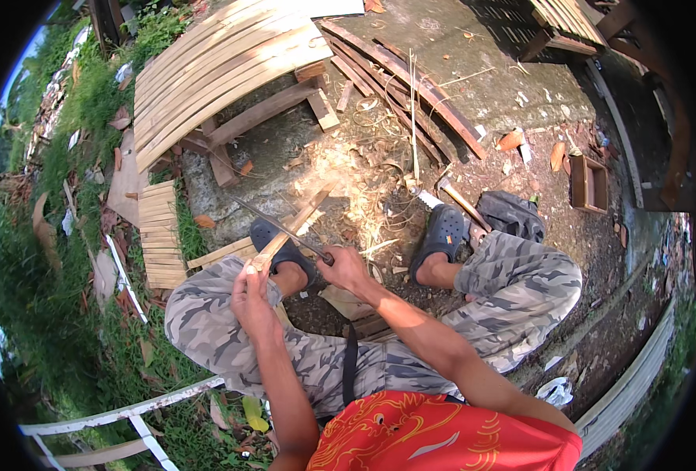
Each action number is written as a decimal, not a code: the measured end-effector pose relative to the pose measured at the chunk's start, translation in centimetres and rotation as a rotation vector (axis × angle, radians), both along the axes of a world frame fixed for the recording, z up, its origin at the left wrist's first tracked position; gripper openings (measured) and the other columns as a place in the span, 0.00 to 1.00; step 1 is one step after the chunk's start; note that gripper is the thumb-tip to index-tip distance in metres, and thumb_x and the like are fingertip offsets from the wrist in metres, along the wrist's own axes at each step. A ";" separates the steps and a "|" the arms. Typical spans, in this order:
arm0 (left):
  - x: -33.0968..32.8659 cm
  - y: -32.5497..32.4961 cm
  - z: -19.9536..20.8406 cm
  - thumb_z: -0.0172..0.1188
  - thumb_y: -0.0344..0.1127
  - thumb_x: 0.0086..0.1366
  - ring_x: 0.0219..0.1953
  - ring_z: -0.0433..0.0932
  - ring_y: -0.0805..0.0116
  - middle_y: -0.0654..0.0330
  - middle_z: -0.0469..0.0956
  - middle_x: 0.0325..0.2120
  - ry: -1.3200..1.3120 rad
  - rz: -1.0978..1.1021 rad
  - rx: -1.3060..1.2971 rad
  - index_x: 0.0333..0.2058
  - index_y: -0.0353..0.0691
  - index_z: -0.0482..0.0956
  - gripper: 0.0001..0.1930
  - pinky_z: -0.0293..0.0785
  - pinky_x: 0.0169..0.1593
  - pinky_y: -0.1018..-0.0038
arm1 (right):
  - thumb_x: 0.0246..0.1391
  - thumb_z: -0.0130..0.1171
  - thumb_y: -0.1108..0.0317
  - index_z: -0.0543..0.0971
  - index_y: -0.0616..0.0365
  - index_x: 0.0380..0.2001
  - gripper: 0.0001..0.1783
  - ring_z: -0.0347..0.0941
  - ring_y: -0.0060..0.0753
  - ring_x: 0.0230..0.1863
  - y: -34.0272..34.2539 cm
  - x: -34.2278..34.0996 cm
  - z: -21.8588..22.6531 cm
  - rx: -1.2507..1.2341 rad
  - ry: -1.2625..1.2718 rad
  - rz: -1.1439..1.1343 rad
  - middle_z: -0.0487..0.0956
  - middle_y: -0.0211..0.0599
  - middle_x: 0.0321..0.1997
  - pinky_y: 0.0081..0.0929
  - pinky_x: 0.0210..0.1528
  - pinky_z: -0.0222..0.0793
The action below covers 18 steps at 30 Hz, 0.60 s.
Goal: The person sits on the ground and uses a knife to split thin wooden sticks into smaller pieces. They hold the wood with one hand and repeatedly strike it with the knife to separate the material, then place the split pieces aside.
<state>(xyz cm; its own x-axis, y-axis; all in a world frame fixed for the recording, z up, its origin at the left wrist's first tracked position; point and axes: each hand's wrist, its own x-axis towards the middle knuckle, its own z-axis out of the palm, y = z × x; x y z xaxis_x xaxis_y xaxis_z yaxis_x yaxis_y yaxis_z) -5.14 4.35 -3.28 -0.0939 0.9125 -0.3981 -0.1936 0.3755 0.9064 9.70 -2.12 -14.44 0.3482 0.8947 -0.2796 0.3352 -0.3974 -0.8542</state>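
My left hand [255, 304] is closed around the near end of a pale bamboo strip [295, 225]. The strip slants up and away to the right, over my clog-covered foot. My right hand [343, 270] grips the dark handle of a long, thin-bladed knife [255, 212]. Its blade points to the upper left and crosses the strip a little beyond my left fingers. Whether the edge bites into the wood cannot be made out. Pale shavings [371, 200] lie on the ground beyond both hands.
A slatted bench [230, 63] stands at the far left, with a smaller slatted piece [160, 235] nearer. Long brown planks [411, 86] lie ahead. A hammer [462, 200] and saw [428, 198] rest by my right foot. An open wooden box [590, 184] sits farther right.
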 end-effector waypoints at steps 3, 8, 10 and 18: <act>-0.1 0.0 0.0 0.56 0.30 0.70 0.46 0.79 0.66 0.48 0.76 0.47 -0.027 -0.054 0.012 0.51 0.22 0.72 0.17 0.76 0.53 0.77 | 0.47 0.60 0.57 0.82 0.57 0.31 0.14 0.78 0.57 0.30 -0.2 0.1 0.6 0.098 -0.073 0.089 0.80 0.52 0.24 0.48 0.34 0.74; -0.4 0.0 0.2 0.55 0.30 0.70 0.47 0.79 0.66 0.48 0.76 0.47 -0.013 -0.026 -0.021 0.52 0.22 0.71 0.18 0.76 0.53 0.76 | 0.47 0.61 0.58 0.83 0.56 0.32 0.14 0.78 0.58 0.27 0.0 1.0 0.7 -0.162 -0.067 -0.028 0.79 0.53 0.22 0.47 0.33 0.74; -0.5 0.0 0.2 0.55 0.30 0.70 0.47 0.79 0.65 0.47 0.76 0.47 -0.023 -0.018 -0.033 0.52 0.22 0.71 0.18 0.76 0.54 0.75 | 0.48 0.61 0.57 0.83 0.56 0.33 0.15 0.78 0.57 0.27 -0.1 1.1 0.3 -0.015 -0.065 0.027 0.79 0.53 0.21 0.47 0.34 0.75; -1.0 0.4 -0.1 0.55 0.29 0.70 0.47 0.80 0.63 0.47 0.76 0.47 -0.035 -0.024 -0.018 0.52 0.22 0.71 0.17 0.77 0.54 0.74 | 0.49 0.60 0.56 0.83 0.55 0.34 0.15 0.79 0.59 0.30 -0.5 1.9 -1.0 -0.206 -0.123 -0.061 0.81 0.53 0.26 0.49 0.36 0.75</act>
<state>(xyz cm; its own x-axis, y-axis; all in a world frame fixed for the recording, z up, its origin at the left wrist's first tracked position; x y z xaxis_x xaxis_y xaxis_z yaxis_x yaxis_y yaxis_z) -6.11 4.76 -3.33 -0.0578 0.9069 -0.4174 -0.2161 0.3968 0.8921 11.57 -2.67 -15.48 0.4420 0.7996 -0.4065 0.4016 -0.5817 -0.7074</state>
